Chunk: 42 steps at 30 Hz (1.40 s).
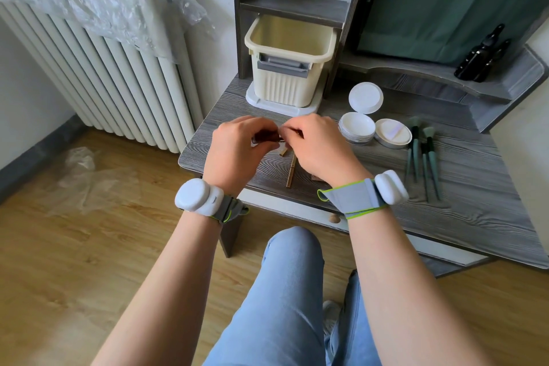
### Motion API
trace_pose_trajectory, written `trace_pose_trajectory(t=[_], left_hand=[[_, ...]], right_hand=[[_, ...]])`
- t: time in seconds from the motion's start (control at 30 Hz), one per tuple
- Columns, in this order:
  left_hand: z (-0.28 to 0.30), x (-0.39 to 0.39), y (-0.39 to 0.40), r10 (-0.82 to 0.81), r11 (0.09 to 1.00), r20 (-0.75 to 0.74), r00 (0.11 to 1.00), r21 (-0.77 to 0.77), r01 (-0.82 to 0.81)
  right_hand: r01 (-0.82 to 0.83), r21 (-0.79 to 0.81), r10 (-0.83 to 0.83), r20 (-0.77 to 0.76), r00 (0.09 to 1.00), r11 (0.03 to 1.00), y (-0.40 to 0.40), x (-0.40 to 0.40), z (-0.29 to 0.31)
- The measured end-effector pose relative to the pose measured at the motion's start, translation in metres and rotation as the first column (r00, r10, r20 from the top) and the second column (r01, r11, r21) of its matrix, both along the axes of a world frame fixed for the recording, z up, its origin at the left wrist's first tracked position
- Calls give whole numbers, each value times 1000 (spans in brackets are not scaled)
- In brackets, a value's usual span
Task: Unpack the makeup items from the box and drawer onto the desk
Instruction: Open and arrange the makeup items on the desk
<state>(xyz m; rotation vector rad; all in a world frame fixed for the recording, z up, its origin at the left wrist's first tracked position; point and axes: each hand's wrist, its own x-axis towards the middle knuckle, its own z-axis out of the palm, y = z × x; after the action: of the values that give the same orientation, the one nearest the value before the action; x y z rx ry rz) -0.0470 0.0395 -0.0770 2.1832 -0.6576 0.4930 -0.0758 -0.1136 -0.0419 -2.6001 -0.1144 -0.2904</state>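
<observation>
the left hand (237, 145) had its fingers curled round a small dark item (265, 137), and the right hand (318, 145) pinched its other end, both just above the bench (475, 163); what the item was could not be told. gold sticks (292, 171) lay under the hands. to the right sat round white cases (356, 128) and green brushes (421, 154). the cream box (289, 68) stood behind, seemingly emptied; the drawer (297, 208) below was closed. the step looked like handling one unpacked piece; next it would need setting down beside the sticks, then the drawer pulling open by its knob (334, 218)
</observation>
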Motion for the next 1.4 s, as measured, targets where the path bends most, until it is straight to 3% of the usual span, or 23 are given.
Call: trace_pose_trajectory(t=[0.1, 0.3, 0.4, 0.5, 0.6, 0.8, 0.9, 1.0, 1.4], left_hand=[[-1, 3, 4, 4, 1000, 4, 1000, 14, -4], [4, 4, 5, -13, 998, 18, 1000, 63, 11], [6, 4, 7, 2, 996, 46, 999, 85, -6], [6, 3, 8, 6, 995, 56, 998, 98, -11], [1, 2, 6, -2, 994, 34, 999, 107, -1], [-4, 5, 5, 2, 998, -98, 995, 70, 5], [-3, 9, 9, -25, 1000, -241, 970, 6, 27], [0, 9, 11, -37, 998, -267, 963, -49, 25], [7, 12, 18, -7, 997, -284, 959, 75, 29]], right_hand=[[-57, 51, 54, 46, 997, 997, 0, -3, 3], [42, -126, -14, 214, 977, 991, 4, 0, -6], [19, -158, 2, 132, 991, 987, 6, -1, -3], [-16, -329, 26, 26, 999, 944, 5, 0, -1], [10, -447, 5, 34, 999, 895, 9, -2, -1], [138, -430, -55, 199, 978, 892, 13, 4, -12], [152, -348, -47, 293, 955, 925, 11, 5, -16], [169, -275, -50, 395, 917, 947, 9, 5, -16], [217, -225, -107, 418, 902, 950, 3, 11, -26]])
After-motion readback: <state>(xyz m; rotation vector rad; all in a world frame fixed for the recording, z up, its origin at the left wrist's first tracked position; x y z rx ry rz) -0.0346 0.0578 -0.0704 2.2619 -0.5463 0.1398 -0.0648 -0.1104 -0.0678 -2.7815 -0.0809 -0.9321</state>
